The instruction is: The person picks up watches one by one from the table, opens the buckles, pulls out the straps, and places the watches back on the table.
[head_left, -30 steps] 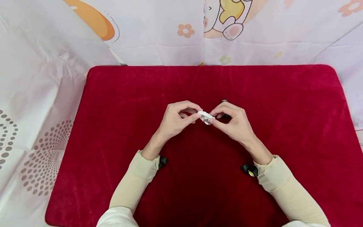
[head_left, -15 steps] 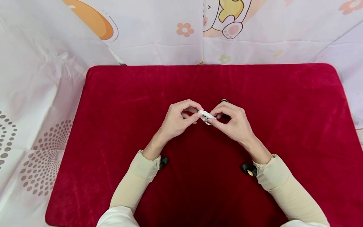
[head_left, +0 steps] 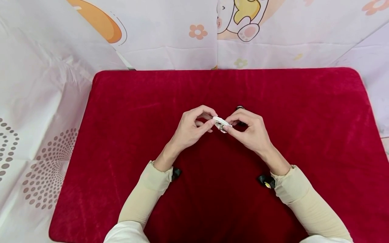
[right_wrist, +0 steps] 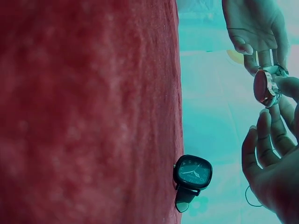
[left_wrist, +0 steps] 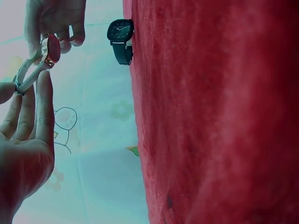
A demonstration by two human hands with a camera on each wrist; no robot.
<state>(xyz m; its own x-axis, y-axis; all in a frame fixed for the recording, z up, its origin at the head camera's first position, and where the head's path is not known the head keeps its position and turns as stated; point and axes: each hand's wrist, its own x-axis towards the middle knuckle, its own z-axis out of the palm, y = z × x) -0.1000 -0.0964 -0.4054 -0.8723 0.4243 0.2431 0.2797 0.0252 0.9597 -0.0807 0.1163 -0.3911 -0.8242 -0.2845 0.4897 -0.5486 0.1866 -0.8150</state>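
Note:
A light-strapped wristwatch [head_left: 222,121] with a shiny metal case is held between both hands above the middle of the red table. My left hand [head_left: 192,126] pinches the band at its left end between thumb and fingers. On the other side, my right hand [head_left: 253,131] pinches the watch near its case. The band forms a loop in the left wrist view, where the round case [left_wrist: 50,49] hangs at the far end. A second watch, black and square-faced [right_wrist: 193,172], stands on the table; in the head view my right hand mostly hides it.
Red velvety cloth [head_left: 136,101] covers the table, which has rounded corners. White printed curtains [head_left: 170,33] hang behind it and along the left. Small black cameras sit on the left wrist [head_left: 176,173] and right wrist [head_left: 266,181].
The left hand has shifted slightly up and to the right, and the light watch has turned a little between the fingers. The right hand has barely moved.

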